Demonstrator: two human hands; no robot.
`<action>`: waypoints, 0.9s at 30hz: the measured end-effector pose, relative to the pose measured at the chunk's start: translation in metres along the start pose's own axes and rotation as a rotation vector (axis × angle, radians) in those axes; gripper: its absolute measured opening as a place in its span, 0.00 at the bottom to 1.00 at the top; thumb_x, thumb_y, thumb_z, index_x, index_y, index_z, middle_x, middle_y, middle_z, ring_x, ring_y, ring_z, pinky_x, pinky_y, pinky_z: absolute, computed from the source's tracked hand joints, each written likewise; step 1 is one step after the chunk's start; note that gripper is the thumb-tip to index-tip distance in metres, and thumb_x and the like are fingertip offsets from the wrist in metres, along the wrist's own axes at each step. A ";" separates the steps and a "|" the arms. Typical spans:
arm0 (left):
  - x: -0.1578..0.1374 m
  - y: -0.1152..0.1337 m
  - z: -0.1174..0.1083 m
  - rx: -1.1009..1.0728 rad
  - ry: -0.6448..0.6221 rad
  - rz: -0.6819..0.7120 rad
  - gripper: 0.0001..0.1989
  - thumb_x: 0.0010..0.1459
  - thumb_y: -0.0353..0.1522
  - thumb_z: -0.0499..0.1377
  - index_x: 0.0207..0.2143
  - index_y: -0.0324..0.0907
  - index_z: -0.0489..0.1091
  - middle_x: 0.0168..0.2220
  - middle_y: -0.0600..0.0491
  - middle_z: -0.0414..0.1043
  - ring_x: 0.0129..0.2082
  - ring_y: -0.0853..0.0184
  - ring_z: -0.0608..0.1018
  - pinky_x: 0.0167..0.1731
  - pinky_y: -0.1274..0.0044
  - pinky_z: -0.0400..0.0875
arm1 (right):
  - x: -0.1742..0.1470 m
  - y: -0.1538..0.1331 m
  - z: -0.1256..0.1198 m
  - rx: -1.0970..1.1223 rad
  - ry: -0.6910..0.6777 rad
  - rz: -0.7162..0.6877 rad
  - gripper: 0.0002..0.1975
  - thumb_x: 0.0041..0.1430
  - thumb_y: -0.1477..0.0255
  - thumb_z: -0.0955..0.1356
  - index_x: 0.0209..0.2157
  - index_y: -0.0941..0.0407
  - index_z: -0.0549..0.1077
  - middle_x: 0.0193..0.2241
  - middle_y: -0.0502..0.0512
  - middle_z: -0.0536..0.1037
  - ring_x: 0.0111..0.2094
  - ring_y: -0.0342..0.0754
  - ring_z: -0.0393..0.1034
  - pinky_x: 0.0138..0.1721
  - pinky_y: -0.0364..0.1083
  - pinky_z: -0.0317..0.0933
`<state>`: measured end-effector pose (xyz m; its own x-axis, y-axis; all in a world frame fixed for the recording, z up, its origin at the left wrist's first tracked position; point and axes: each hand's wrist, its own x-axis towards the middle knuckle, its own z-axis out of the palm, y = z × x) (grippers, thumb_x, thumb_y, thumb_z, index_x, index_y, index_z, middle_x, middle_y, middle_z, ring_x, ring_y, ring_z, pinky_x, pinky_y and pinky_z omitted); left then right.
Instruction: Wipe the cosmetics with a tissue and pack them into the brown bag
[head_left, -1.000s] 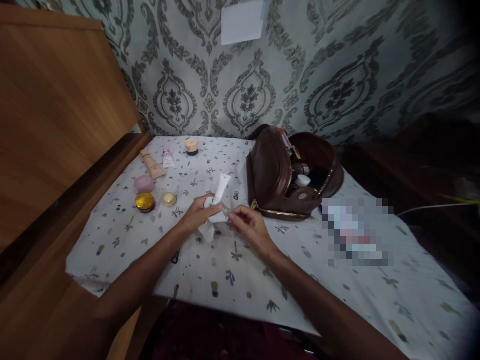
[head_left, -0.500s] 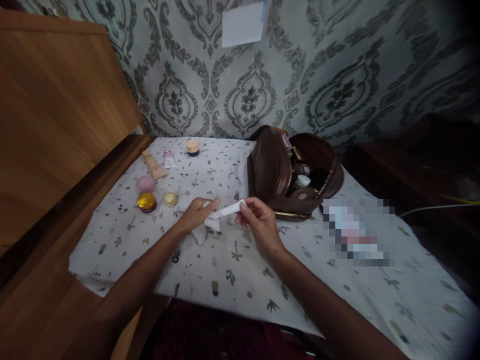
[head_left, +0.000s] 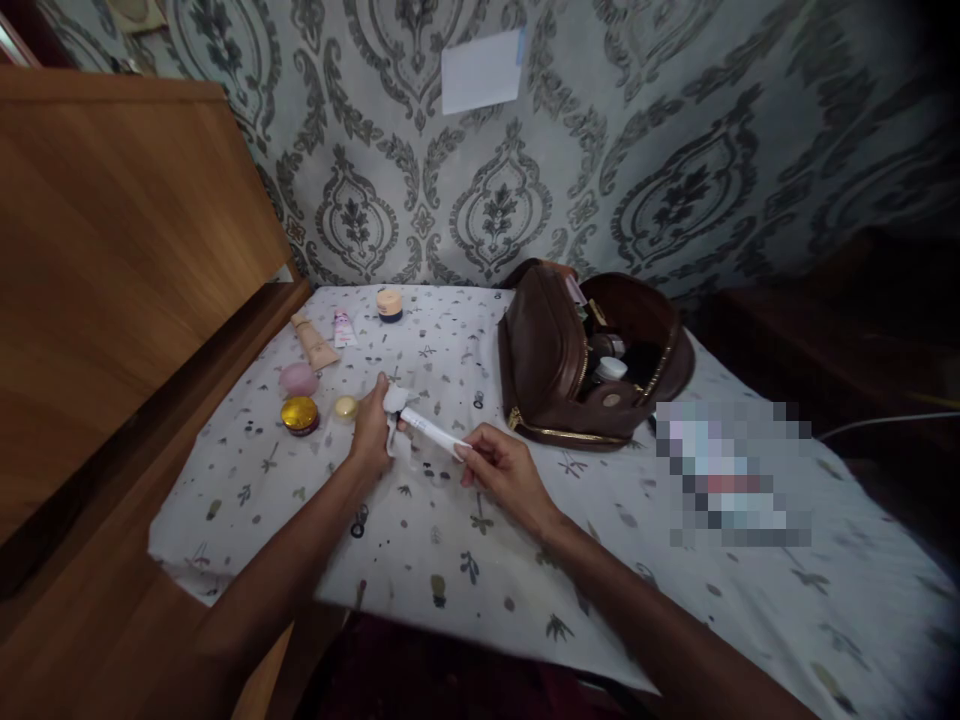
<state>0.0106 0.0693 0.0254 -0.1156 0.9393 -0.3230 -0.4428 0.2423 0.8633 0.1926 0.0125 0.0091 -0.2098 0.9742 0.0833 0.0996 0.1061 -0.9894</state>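
A slim white tube slants between my hands above the patterned cloth. My right hand pinches its lower right end between thumb and fingers. Around the other end, my left hand holds a crumpled white tissue, its thumb pointing up and a loose corner hanging below. Whether the tissue touches the tube's tip is hard to make out. Just left of my left hand sits a small round gold-coloured pot.
A brown bag stands unzipped at right, cosmetics inside. On the cloth at left lie a gold-lidded jar, a pink rounded item, a beige tube, a small pink-white tube and a peach-lidded jar. A wooden panel borders the left.
The white tube has swung from tilting up on the right to tilting down on the right. My left hand has turned thumb-up and shifted left with the tissue. The view has shifted slightly.
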 end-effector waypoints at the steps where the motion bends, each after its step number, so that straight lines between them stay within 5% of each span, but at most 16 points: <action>1: 0.000 0.000 0.000 -0.025 -0.019 -0.007 0.18 0.56 0.47 0.60 0.26 0.43 0.61 0.13 0.63 0.57 0.09 0.76 0.59 0.09 0.85 0.51 | 0.001 0.001 0.000 0.022 -0.007 0.020 0.19 0.57 0.53 0.70 0.27 0.55 0.70 0.15 0.47 0.73 0.17 0.41 0.61 0.21 0.41 0.51; 4: 0.000 0.001 0.001 -0.069 -0.078 0.038 0.10 0.49 0.36 0.62 0.31 0.42 0.65 0.18 0.60 0.65 0.14 0.75 0.67 0.10 0.86 0.53 | 0.005 0.004 0.000 0.119 0.027 0.079 0.21 0.55 0.51 0.71 0.27 0.55 0.69 0.14 0.47 0.72 0.15 0.40 0.58 0.20 0.41 0.50; 7: -0.003 0.005 0.000 -0.027 -0.155 0.041 0.20 0.42 0.31 0.63 0.41 0.42 0.69 0.23 0.58 0.72 0.17 0.74 0.70 0.12 0.86 0.57 | 0.009 0.005 -0.003 0.230 0.092 0.110 0.23 0.51 0.49 0.72 0.25 0.54 0.68 0.13 0.45 0.70 0.14 0.39 0.56 0.19 0.40 0.49; 11: -0.006 0.009 -0.002 0.172 -0.248 0.106 0.28 0.46 0.37 0.65 0.51 0.43 0.69 0.24 0.58 0.73 0.17 0.73 0.69 0.16 0.82 0.63 | 0.012 0.005 -0.006 0.355 0.134 0.134 0.23 0.48 0.50 0.75 0.25 0.54 0.68 0.14 0.45 0.70 0.14 0.38 0.55 0.18 0.40 0.46; 20: 0.004 0.015 -0.015 0.660 -0.324 0.465 0.14 0.58 0.43 0.60 0.39 0.42 0.70 0.26 0.59 0.66 0.23 0.72 0.67 0.24 0.81 0.62 | 0.015 0.003 -0.009 0.562 0.204 0.154 0.23 0.40 0.54 0.78 0.25 0.56 0.71 0.19 0.46 0.70 0.16 0.35 0.53 0.17 0.40 0.42; 27: 0.006 0.015 -0.017 0.821 -0.321 0.546 0.18 0.64 0.45 0.52 0.28 0.42 0.62 0.22 0.60 0.58 0.23 0.72 0.63 0.26 0.80 0.58 | 0.007 -0.006 -0.009 0.250 0.233 -0.037 0.18 0.53 0.54 0.73 0.29 0.55 0.72 0.15 0.45 0.68 0.18 0.40 0.58 0.21 0.41 0.51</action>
<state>-0.0116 0.0745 0.0294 0.1776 0.9621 0.2067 0.3548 -0.2586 0.8985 0.1988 0.0207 0.0166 0.0215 0.9930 0.1165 -0.1516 0.1184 -0.9813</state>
